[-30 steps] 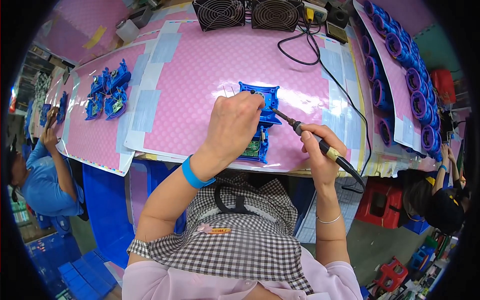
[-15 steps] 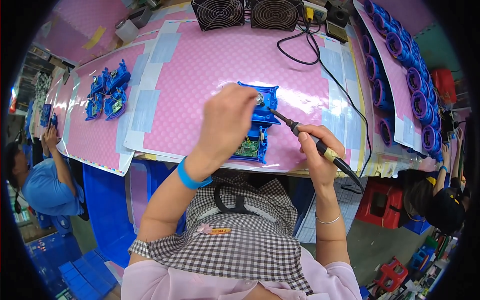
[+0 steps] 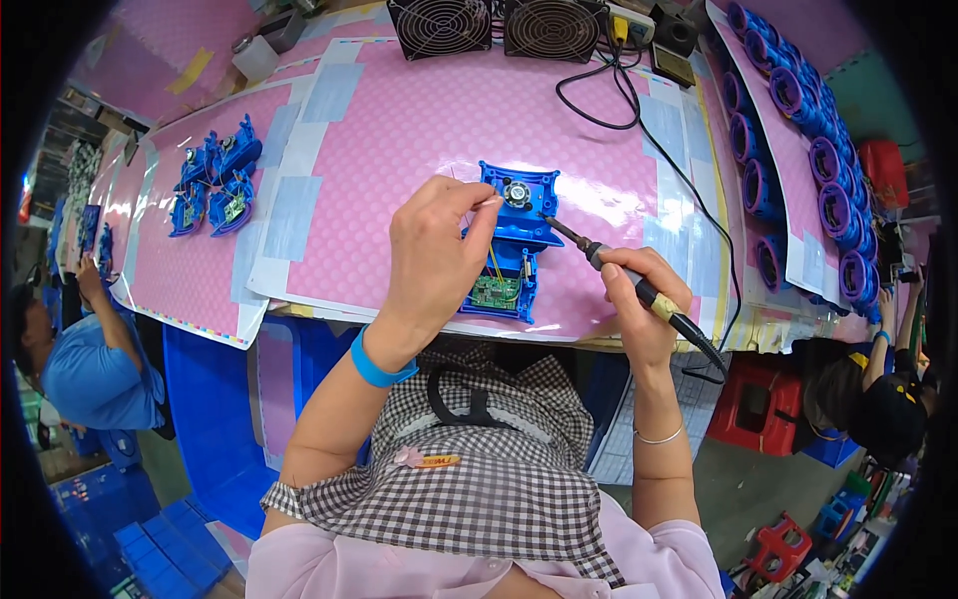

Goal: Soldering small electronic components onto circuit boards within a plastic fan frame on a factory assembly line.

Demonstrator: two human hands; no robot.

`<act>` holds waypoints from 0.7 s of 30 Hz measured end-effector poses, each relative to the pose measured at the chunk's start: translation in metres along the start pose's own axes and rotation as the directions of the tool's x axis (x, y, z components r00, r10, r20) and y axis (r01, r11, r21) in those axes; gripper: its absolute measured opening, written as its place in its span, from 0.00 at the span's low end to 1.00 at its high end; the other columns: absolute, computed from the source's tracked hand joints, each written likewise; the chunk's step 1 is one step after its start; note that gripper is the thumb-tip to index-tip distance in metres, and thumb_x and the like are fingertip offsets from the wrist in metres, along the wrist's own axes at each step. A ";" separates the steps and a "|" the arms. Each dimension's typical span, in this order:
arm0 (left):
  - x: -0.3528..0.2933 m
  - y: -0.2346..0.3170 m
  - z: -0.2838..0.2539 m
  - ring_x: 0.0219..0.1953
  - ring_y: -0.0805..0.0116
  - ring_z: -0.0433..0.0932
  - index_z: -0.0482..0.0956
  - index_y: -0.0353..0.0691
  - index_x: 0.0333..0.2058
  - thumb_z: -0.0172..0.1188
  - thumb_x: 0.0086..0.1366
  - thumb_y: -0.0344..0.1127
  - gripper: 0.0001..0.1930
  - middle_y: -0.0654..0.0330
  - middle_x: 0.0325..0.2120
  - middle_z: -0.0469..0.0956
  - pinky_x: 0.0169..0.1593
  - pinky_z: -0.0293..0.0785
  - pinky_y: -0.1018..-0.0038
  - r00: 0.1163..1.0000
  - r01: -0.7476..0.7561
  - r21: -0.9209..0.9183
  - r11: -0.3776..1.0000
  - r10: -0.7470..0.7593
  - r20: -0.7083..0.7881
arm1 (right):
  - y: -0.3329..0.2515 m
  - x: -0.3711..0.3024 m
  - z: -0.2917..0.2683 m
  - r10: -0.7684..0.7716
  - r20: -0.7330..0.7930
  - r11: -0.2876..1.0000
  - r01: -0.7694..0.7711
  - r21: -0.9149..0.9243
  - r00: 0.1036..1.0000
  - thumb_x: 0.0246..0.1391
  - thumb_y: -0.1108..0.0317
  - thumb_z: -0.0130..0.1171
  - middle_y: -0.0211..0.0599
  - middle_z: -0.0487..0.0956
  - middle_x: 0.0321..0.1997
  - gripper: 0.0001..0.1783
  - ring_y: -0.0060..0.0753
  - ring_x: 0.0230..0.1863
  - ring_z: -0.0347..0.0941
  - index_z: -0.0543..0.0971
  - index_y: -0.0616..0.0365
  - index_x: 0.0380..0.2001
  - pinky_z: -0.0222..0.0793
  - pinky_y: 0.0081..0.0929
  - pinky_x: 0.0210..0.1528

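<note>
My right hand [image 3: 647, 299] grips a soldering iron [image 3: 596, 255] like a pen, its tip at the right side of a blue plastic housing half [image 3: 542, 182]. A round metal part [image 3: 517, 194], like a small speaker, sits in that half. Just left of it, my left hand [image 3: 431, 250] pinches what looks like a thin wire between thumb and forefinger; its ends are mostly hidden. Closer to me lies the second housing half [image 3: 527, 302], holding a green circuit board [image 3: 493, 292]. Yellow wires [image 3: 496, 262] run up from the board.
Two fans [image 3: 440, 24] stand at the back. The iron's black cord [image 3: 689, 180] loops down the right side. More blue housings with boards [image 3: 238, 203] lie at left; rows of blue cylindrical parts [image 3: 836, 205] fill the right. People [image 3: 95, 364] work at both sides.
My left hand has drawn back left from the round part, uncovering it. The soldering iron stays almost in place at the housing's right side.
</note>
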State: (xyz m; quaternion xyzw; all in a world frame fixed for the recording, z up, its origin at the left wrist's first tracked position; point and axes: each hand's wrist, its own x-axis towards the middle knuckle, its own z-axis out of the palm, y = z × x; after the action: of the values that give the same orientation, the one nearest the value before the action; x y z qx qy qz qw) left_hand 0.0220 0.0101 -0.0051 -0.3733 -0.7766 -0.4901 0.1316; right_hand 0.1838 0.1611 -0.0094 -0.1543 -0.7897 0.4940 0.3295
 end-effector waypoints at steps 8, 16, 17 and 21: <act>0.008 0.008 0.005 0.25 0.65 0.79 0.83 0.34 0.33 0.64 0.56 0.29 0.06 0.55 0.28 0.82 0.30 0.72 0.72 0.942 0.202 -0.078 0.976 -0.172 0.287 | 0.001 -0.002 -0.001 0.017 -0.024 1.000 -0.017 0.022 1.000 0.51 0.79 0.59 0.34 0.78 0.28 0.07 0.16 0.23 0.69 0.81 0.67 0.34 0.61 0.15 0.25; 0.006 0.005 0.006 0.28 0.60 0.80 0.84 0.34 0.33 0.64 0.55 0.29 0.07 0.52 0.29 0.82 0.32 0.74 0.70 0.900 0.088 0.059 0.994 -0.105 0.423 | 0.002 -0.003 0.000 0.021 -0.020 0.999 -0.021 0.027 1.000 0.51 0.80 0.59 0.34 0.78 0.28 0.07 0.17 0.22 0.69 0.81 0.67 0.34 0.62 0.15 0.25; 0.007 0.006 0.006 0.28 0.60 0.80 0.84 0.35 0.33 0.64 0.55 0.29 0.07 0.52 0.29 0.82 0.32 0.74 0.70 0.897 0.081 0.068 0.994 -0.102 0.429 | 0.002 -0.003 0.000 0.021 -0.018 0.999 -0.021 0.024 1.000 0.51 0.80 0.59 0.34 0.78 0.28 0.07 0.17 0.22 0.69 0.81 0.67 0.34 0.62 0.15 0.25; 0.005 0.006 0.009 0.32 0.52 0.79 0.83 0.35 0.32 0.61 0.56 0.31 0.07 0.50 0.28 0.80 0.39 0.74 0.61 0.902 0.105 0.032 0.994 -0.109 0.417 | 0.003 -0.003 -0.001 0.020 -0.020 1.000 -0.019 0.020 1.000 0.51 0.80 0.58 0.34 0.78 0.28 0.07 0.17 0.22 0.69 0.81 0.67 0.34 0.62 0.15 0.25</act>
State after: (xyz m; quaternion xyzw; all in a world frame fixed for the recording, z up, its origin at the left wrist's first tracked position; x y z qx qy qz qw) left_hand 0.0243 0.0218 -0.0029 -0.4258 -0.8081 -0.4020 -0.0631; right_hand 0.1863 0.1614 -0.0126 -0.1640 -0.7799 0.5032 0.3342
